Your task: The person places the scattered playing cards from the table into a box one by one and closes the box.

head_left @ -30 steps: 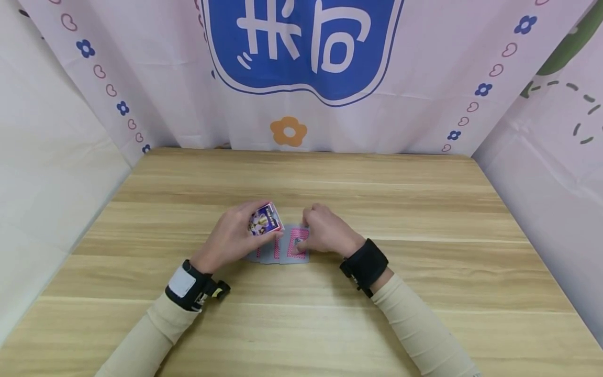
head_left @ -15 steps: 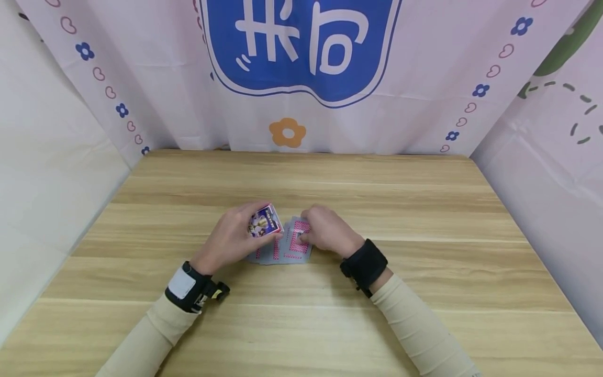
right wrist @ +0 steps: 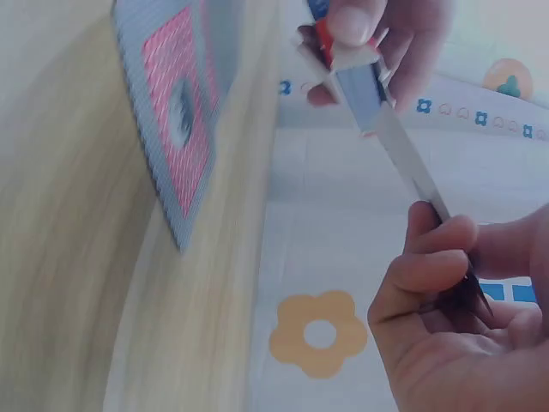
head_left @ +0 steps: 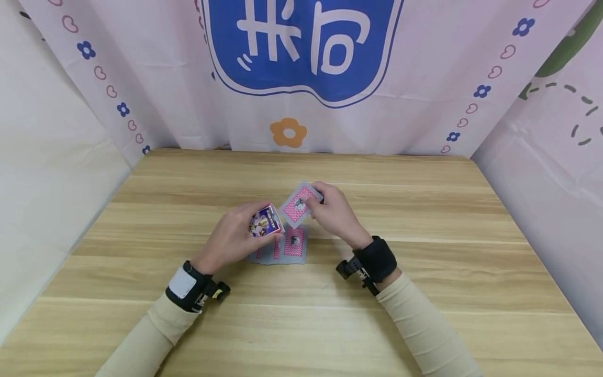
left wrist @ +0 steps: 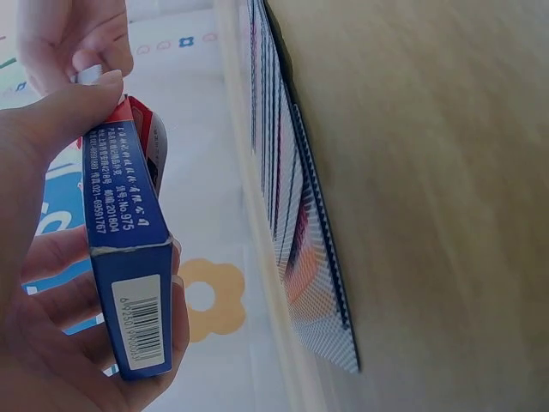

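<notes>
My left hand [head_left: 233,235] grips a small blue playing-card box [head_left: 265,222], whose barcode end shows in the left wrist view. In the right wrist view the box's mouth [right wrist: 360,93] is open toward my right hand. Between thumb and fingers, my right hand [head_left: 336,212] pinches a playing card [head_left: 298,206] with a pink patterned back and grey border, its near corner right at the box's open end. Below both hands, several playing cards [head_left: 294,247] lie overlapped and face down on the table, partly hidden by the left hand.
The wooden table [head_left: 301,324] reaches back to a white curtain [head_left: 188,120] with a blue emblem and an orange flower. White cloth walls stand at the left and right. Each wrist wears a black camera strap [head_left: 374,259].
My right hand has picked up a card from the fanned cards and moved it up and away from the table, toward the box. The left hand and box have stayed in place.
</notes>
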The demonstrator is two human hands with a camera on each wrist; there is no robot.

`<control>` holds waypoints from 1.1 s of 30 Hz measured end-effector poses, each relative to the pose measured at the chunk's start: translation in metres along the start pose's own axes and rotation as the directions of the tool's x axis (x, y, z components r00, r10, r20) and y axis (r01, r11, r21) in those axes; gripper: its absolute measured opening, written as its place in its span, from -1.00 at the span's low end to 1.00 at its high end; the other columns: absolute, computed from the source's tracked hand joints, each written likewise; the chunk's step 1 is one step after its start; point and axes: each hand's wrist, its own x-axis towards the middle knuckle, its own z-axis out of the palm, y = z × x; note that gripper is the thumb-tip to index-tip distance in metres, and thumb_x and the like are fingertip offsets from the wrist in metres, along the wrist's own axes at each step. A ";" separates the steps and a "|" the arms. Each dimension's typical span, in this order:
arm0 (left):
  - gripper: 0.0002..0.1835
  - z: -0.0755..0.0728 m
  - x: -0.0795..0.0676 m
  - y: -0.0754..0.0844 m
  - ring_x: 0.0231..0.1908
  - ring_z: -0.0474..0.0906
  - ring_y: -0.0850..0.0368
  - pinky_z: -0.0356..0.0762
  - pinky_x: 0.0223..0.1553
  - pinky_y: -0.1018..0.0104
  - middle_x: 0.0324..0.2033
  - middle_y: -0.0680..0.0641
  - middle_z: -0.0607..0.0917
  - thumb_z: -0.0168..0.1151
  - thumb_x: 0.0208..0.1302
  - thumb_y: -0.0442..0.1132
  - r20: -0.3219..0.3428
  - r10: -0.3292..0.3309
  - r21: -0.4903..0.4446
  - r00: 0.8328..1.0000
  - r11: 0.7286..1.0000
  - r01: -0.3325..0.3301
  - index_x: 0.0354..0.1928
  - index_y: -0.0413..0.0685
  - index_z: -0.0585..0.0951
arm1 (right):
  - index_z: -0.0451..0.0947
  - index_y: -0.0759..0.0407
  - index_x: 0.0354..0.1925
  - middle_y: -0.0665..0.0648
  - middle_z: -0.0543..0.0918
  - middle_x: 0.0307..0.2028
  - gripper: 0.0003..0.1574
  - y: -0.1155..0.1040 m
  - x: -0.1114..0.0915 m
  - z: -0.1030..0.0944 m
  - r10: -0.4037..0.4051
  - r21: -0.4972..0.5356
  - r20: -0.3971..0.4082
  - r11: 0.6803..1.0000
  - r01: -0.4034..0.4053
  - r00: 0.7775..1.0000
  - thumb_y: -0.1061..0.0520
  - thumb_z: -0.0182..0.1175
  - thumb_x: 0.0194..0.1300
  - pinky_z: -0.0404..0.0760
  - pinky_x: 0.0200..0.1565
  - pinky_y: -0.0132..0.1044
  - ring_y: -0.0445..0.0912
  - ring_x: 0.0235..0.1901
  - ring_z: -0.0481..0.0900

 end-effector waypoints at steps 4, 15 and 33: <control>-0.17 0.000 0.000 0.001 -0.29 0.50 0.16 0.61 -0.33 0.15 -0.04 -0.16 0.62 0.44 -0.11 0.19 0.005 -0.008 -0.003 1.000 1.000 0.008 0.17 -0.16 0.46 | 0.51 0.21 -0.02 0.16 0.58 -0.43 -0.77 -0.003 0.000 0.002 0.022 0.041 0.002 0.999 -0.022 1.000 0.23 0.07 0.38 0.43 -0.57 -0.33 -0.06 -0.56 0.50; -0.19 0.000 0.000 0.001 -0.32 0.47 0.22 0.58 -0.39 0.25 -0.08 -0.11 0.63 0.42 -0.09 0.20 0.008 -0.002 0.010 1.000 1.000 0.002 0.16 -0.13 0.47 | 0.52 0.19 -0.04 0.19 0.57 -0.50 -0.79 -0.004 -0.004 0.009 0.013 0.072 0.014 0.997 -0.014 1.000 0.21 0.09 0.38 0.43 -0.60 -0.33 0.02 -0.58 0.52; -0.17 0.000 0.000 0.000 -0.34 0.45 0.22 0.52 -0.45 0.29 -0.07 -0.10 0.62 0.40 -0.08 0.22 0.010 -0.009 0.022 1.000 1.000 0.009 0.19 -0.10 0.45 | 0.51 0.22 -0.13 0.16 0.64 -0.45 -0.81 -0.002 -0.005 0.021 -0.036 0.040 0.021 0.999 0.036 0.999 0.23 0.22 0.27 0.63 -0.58 -0.18 0.10 -0.57 0.60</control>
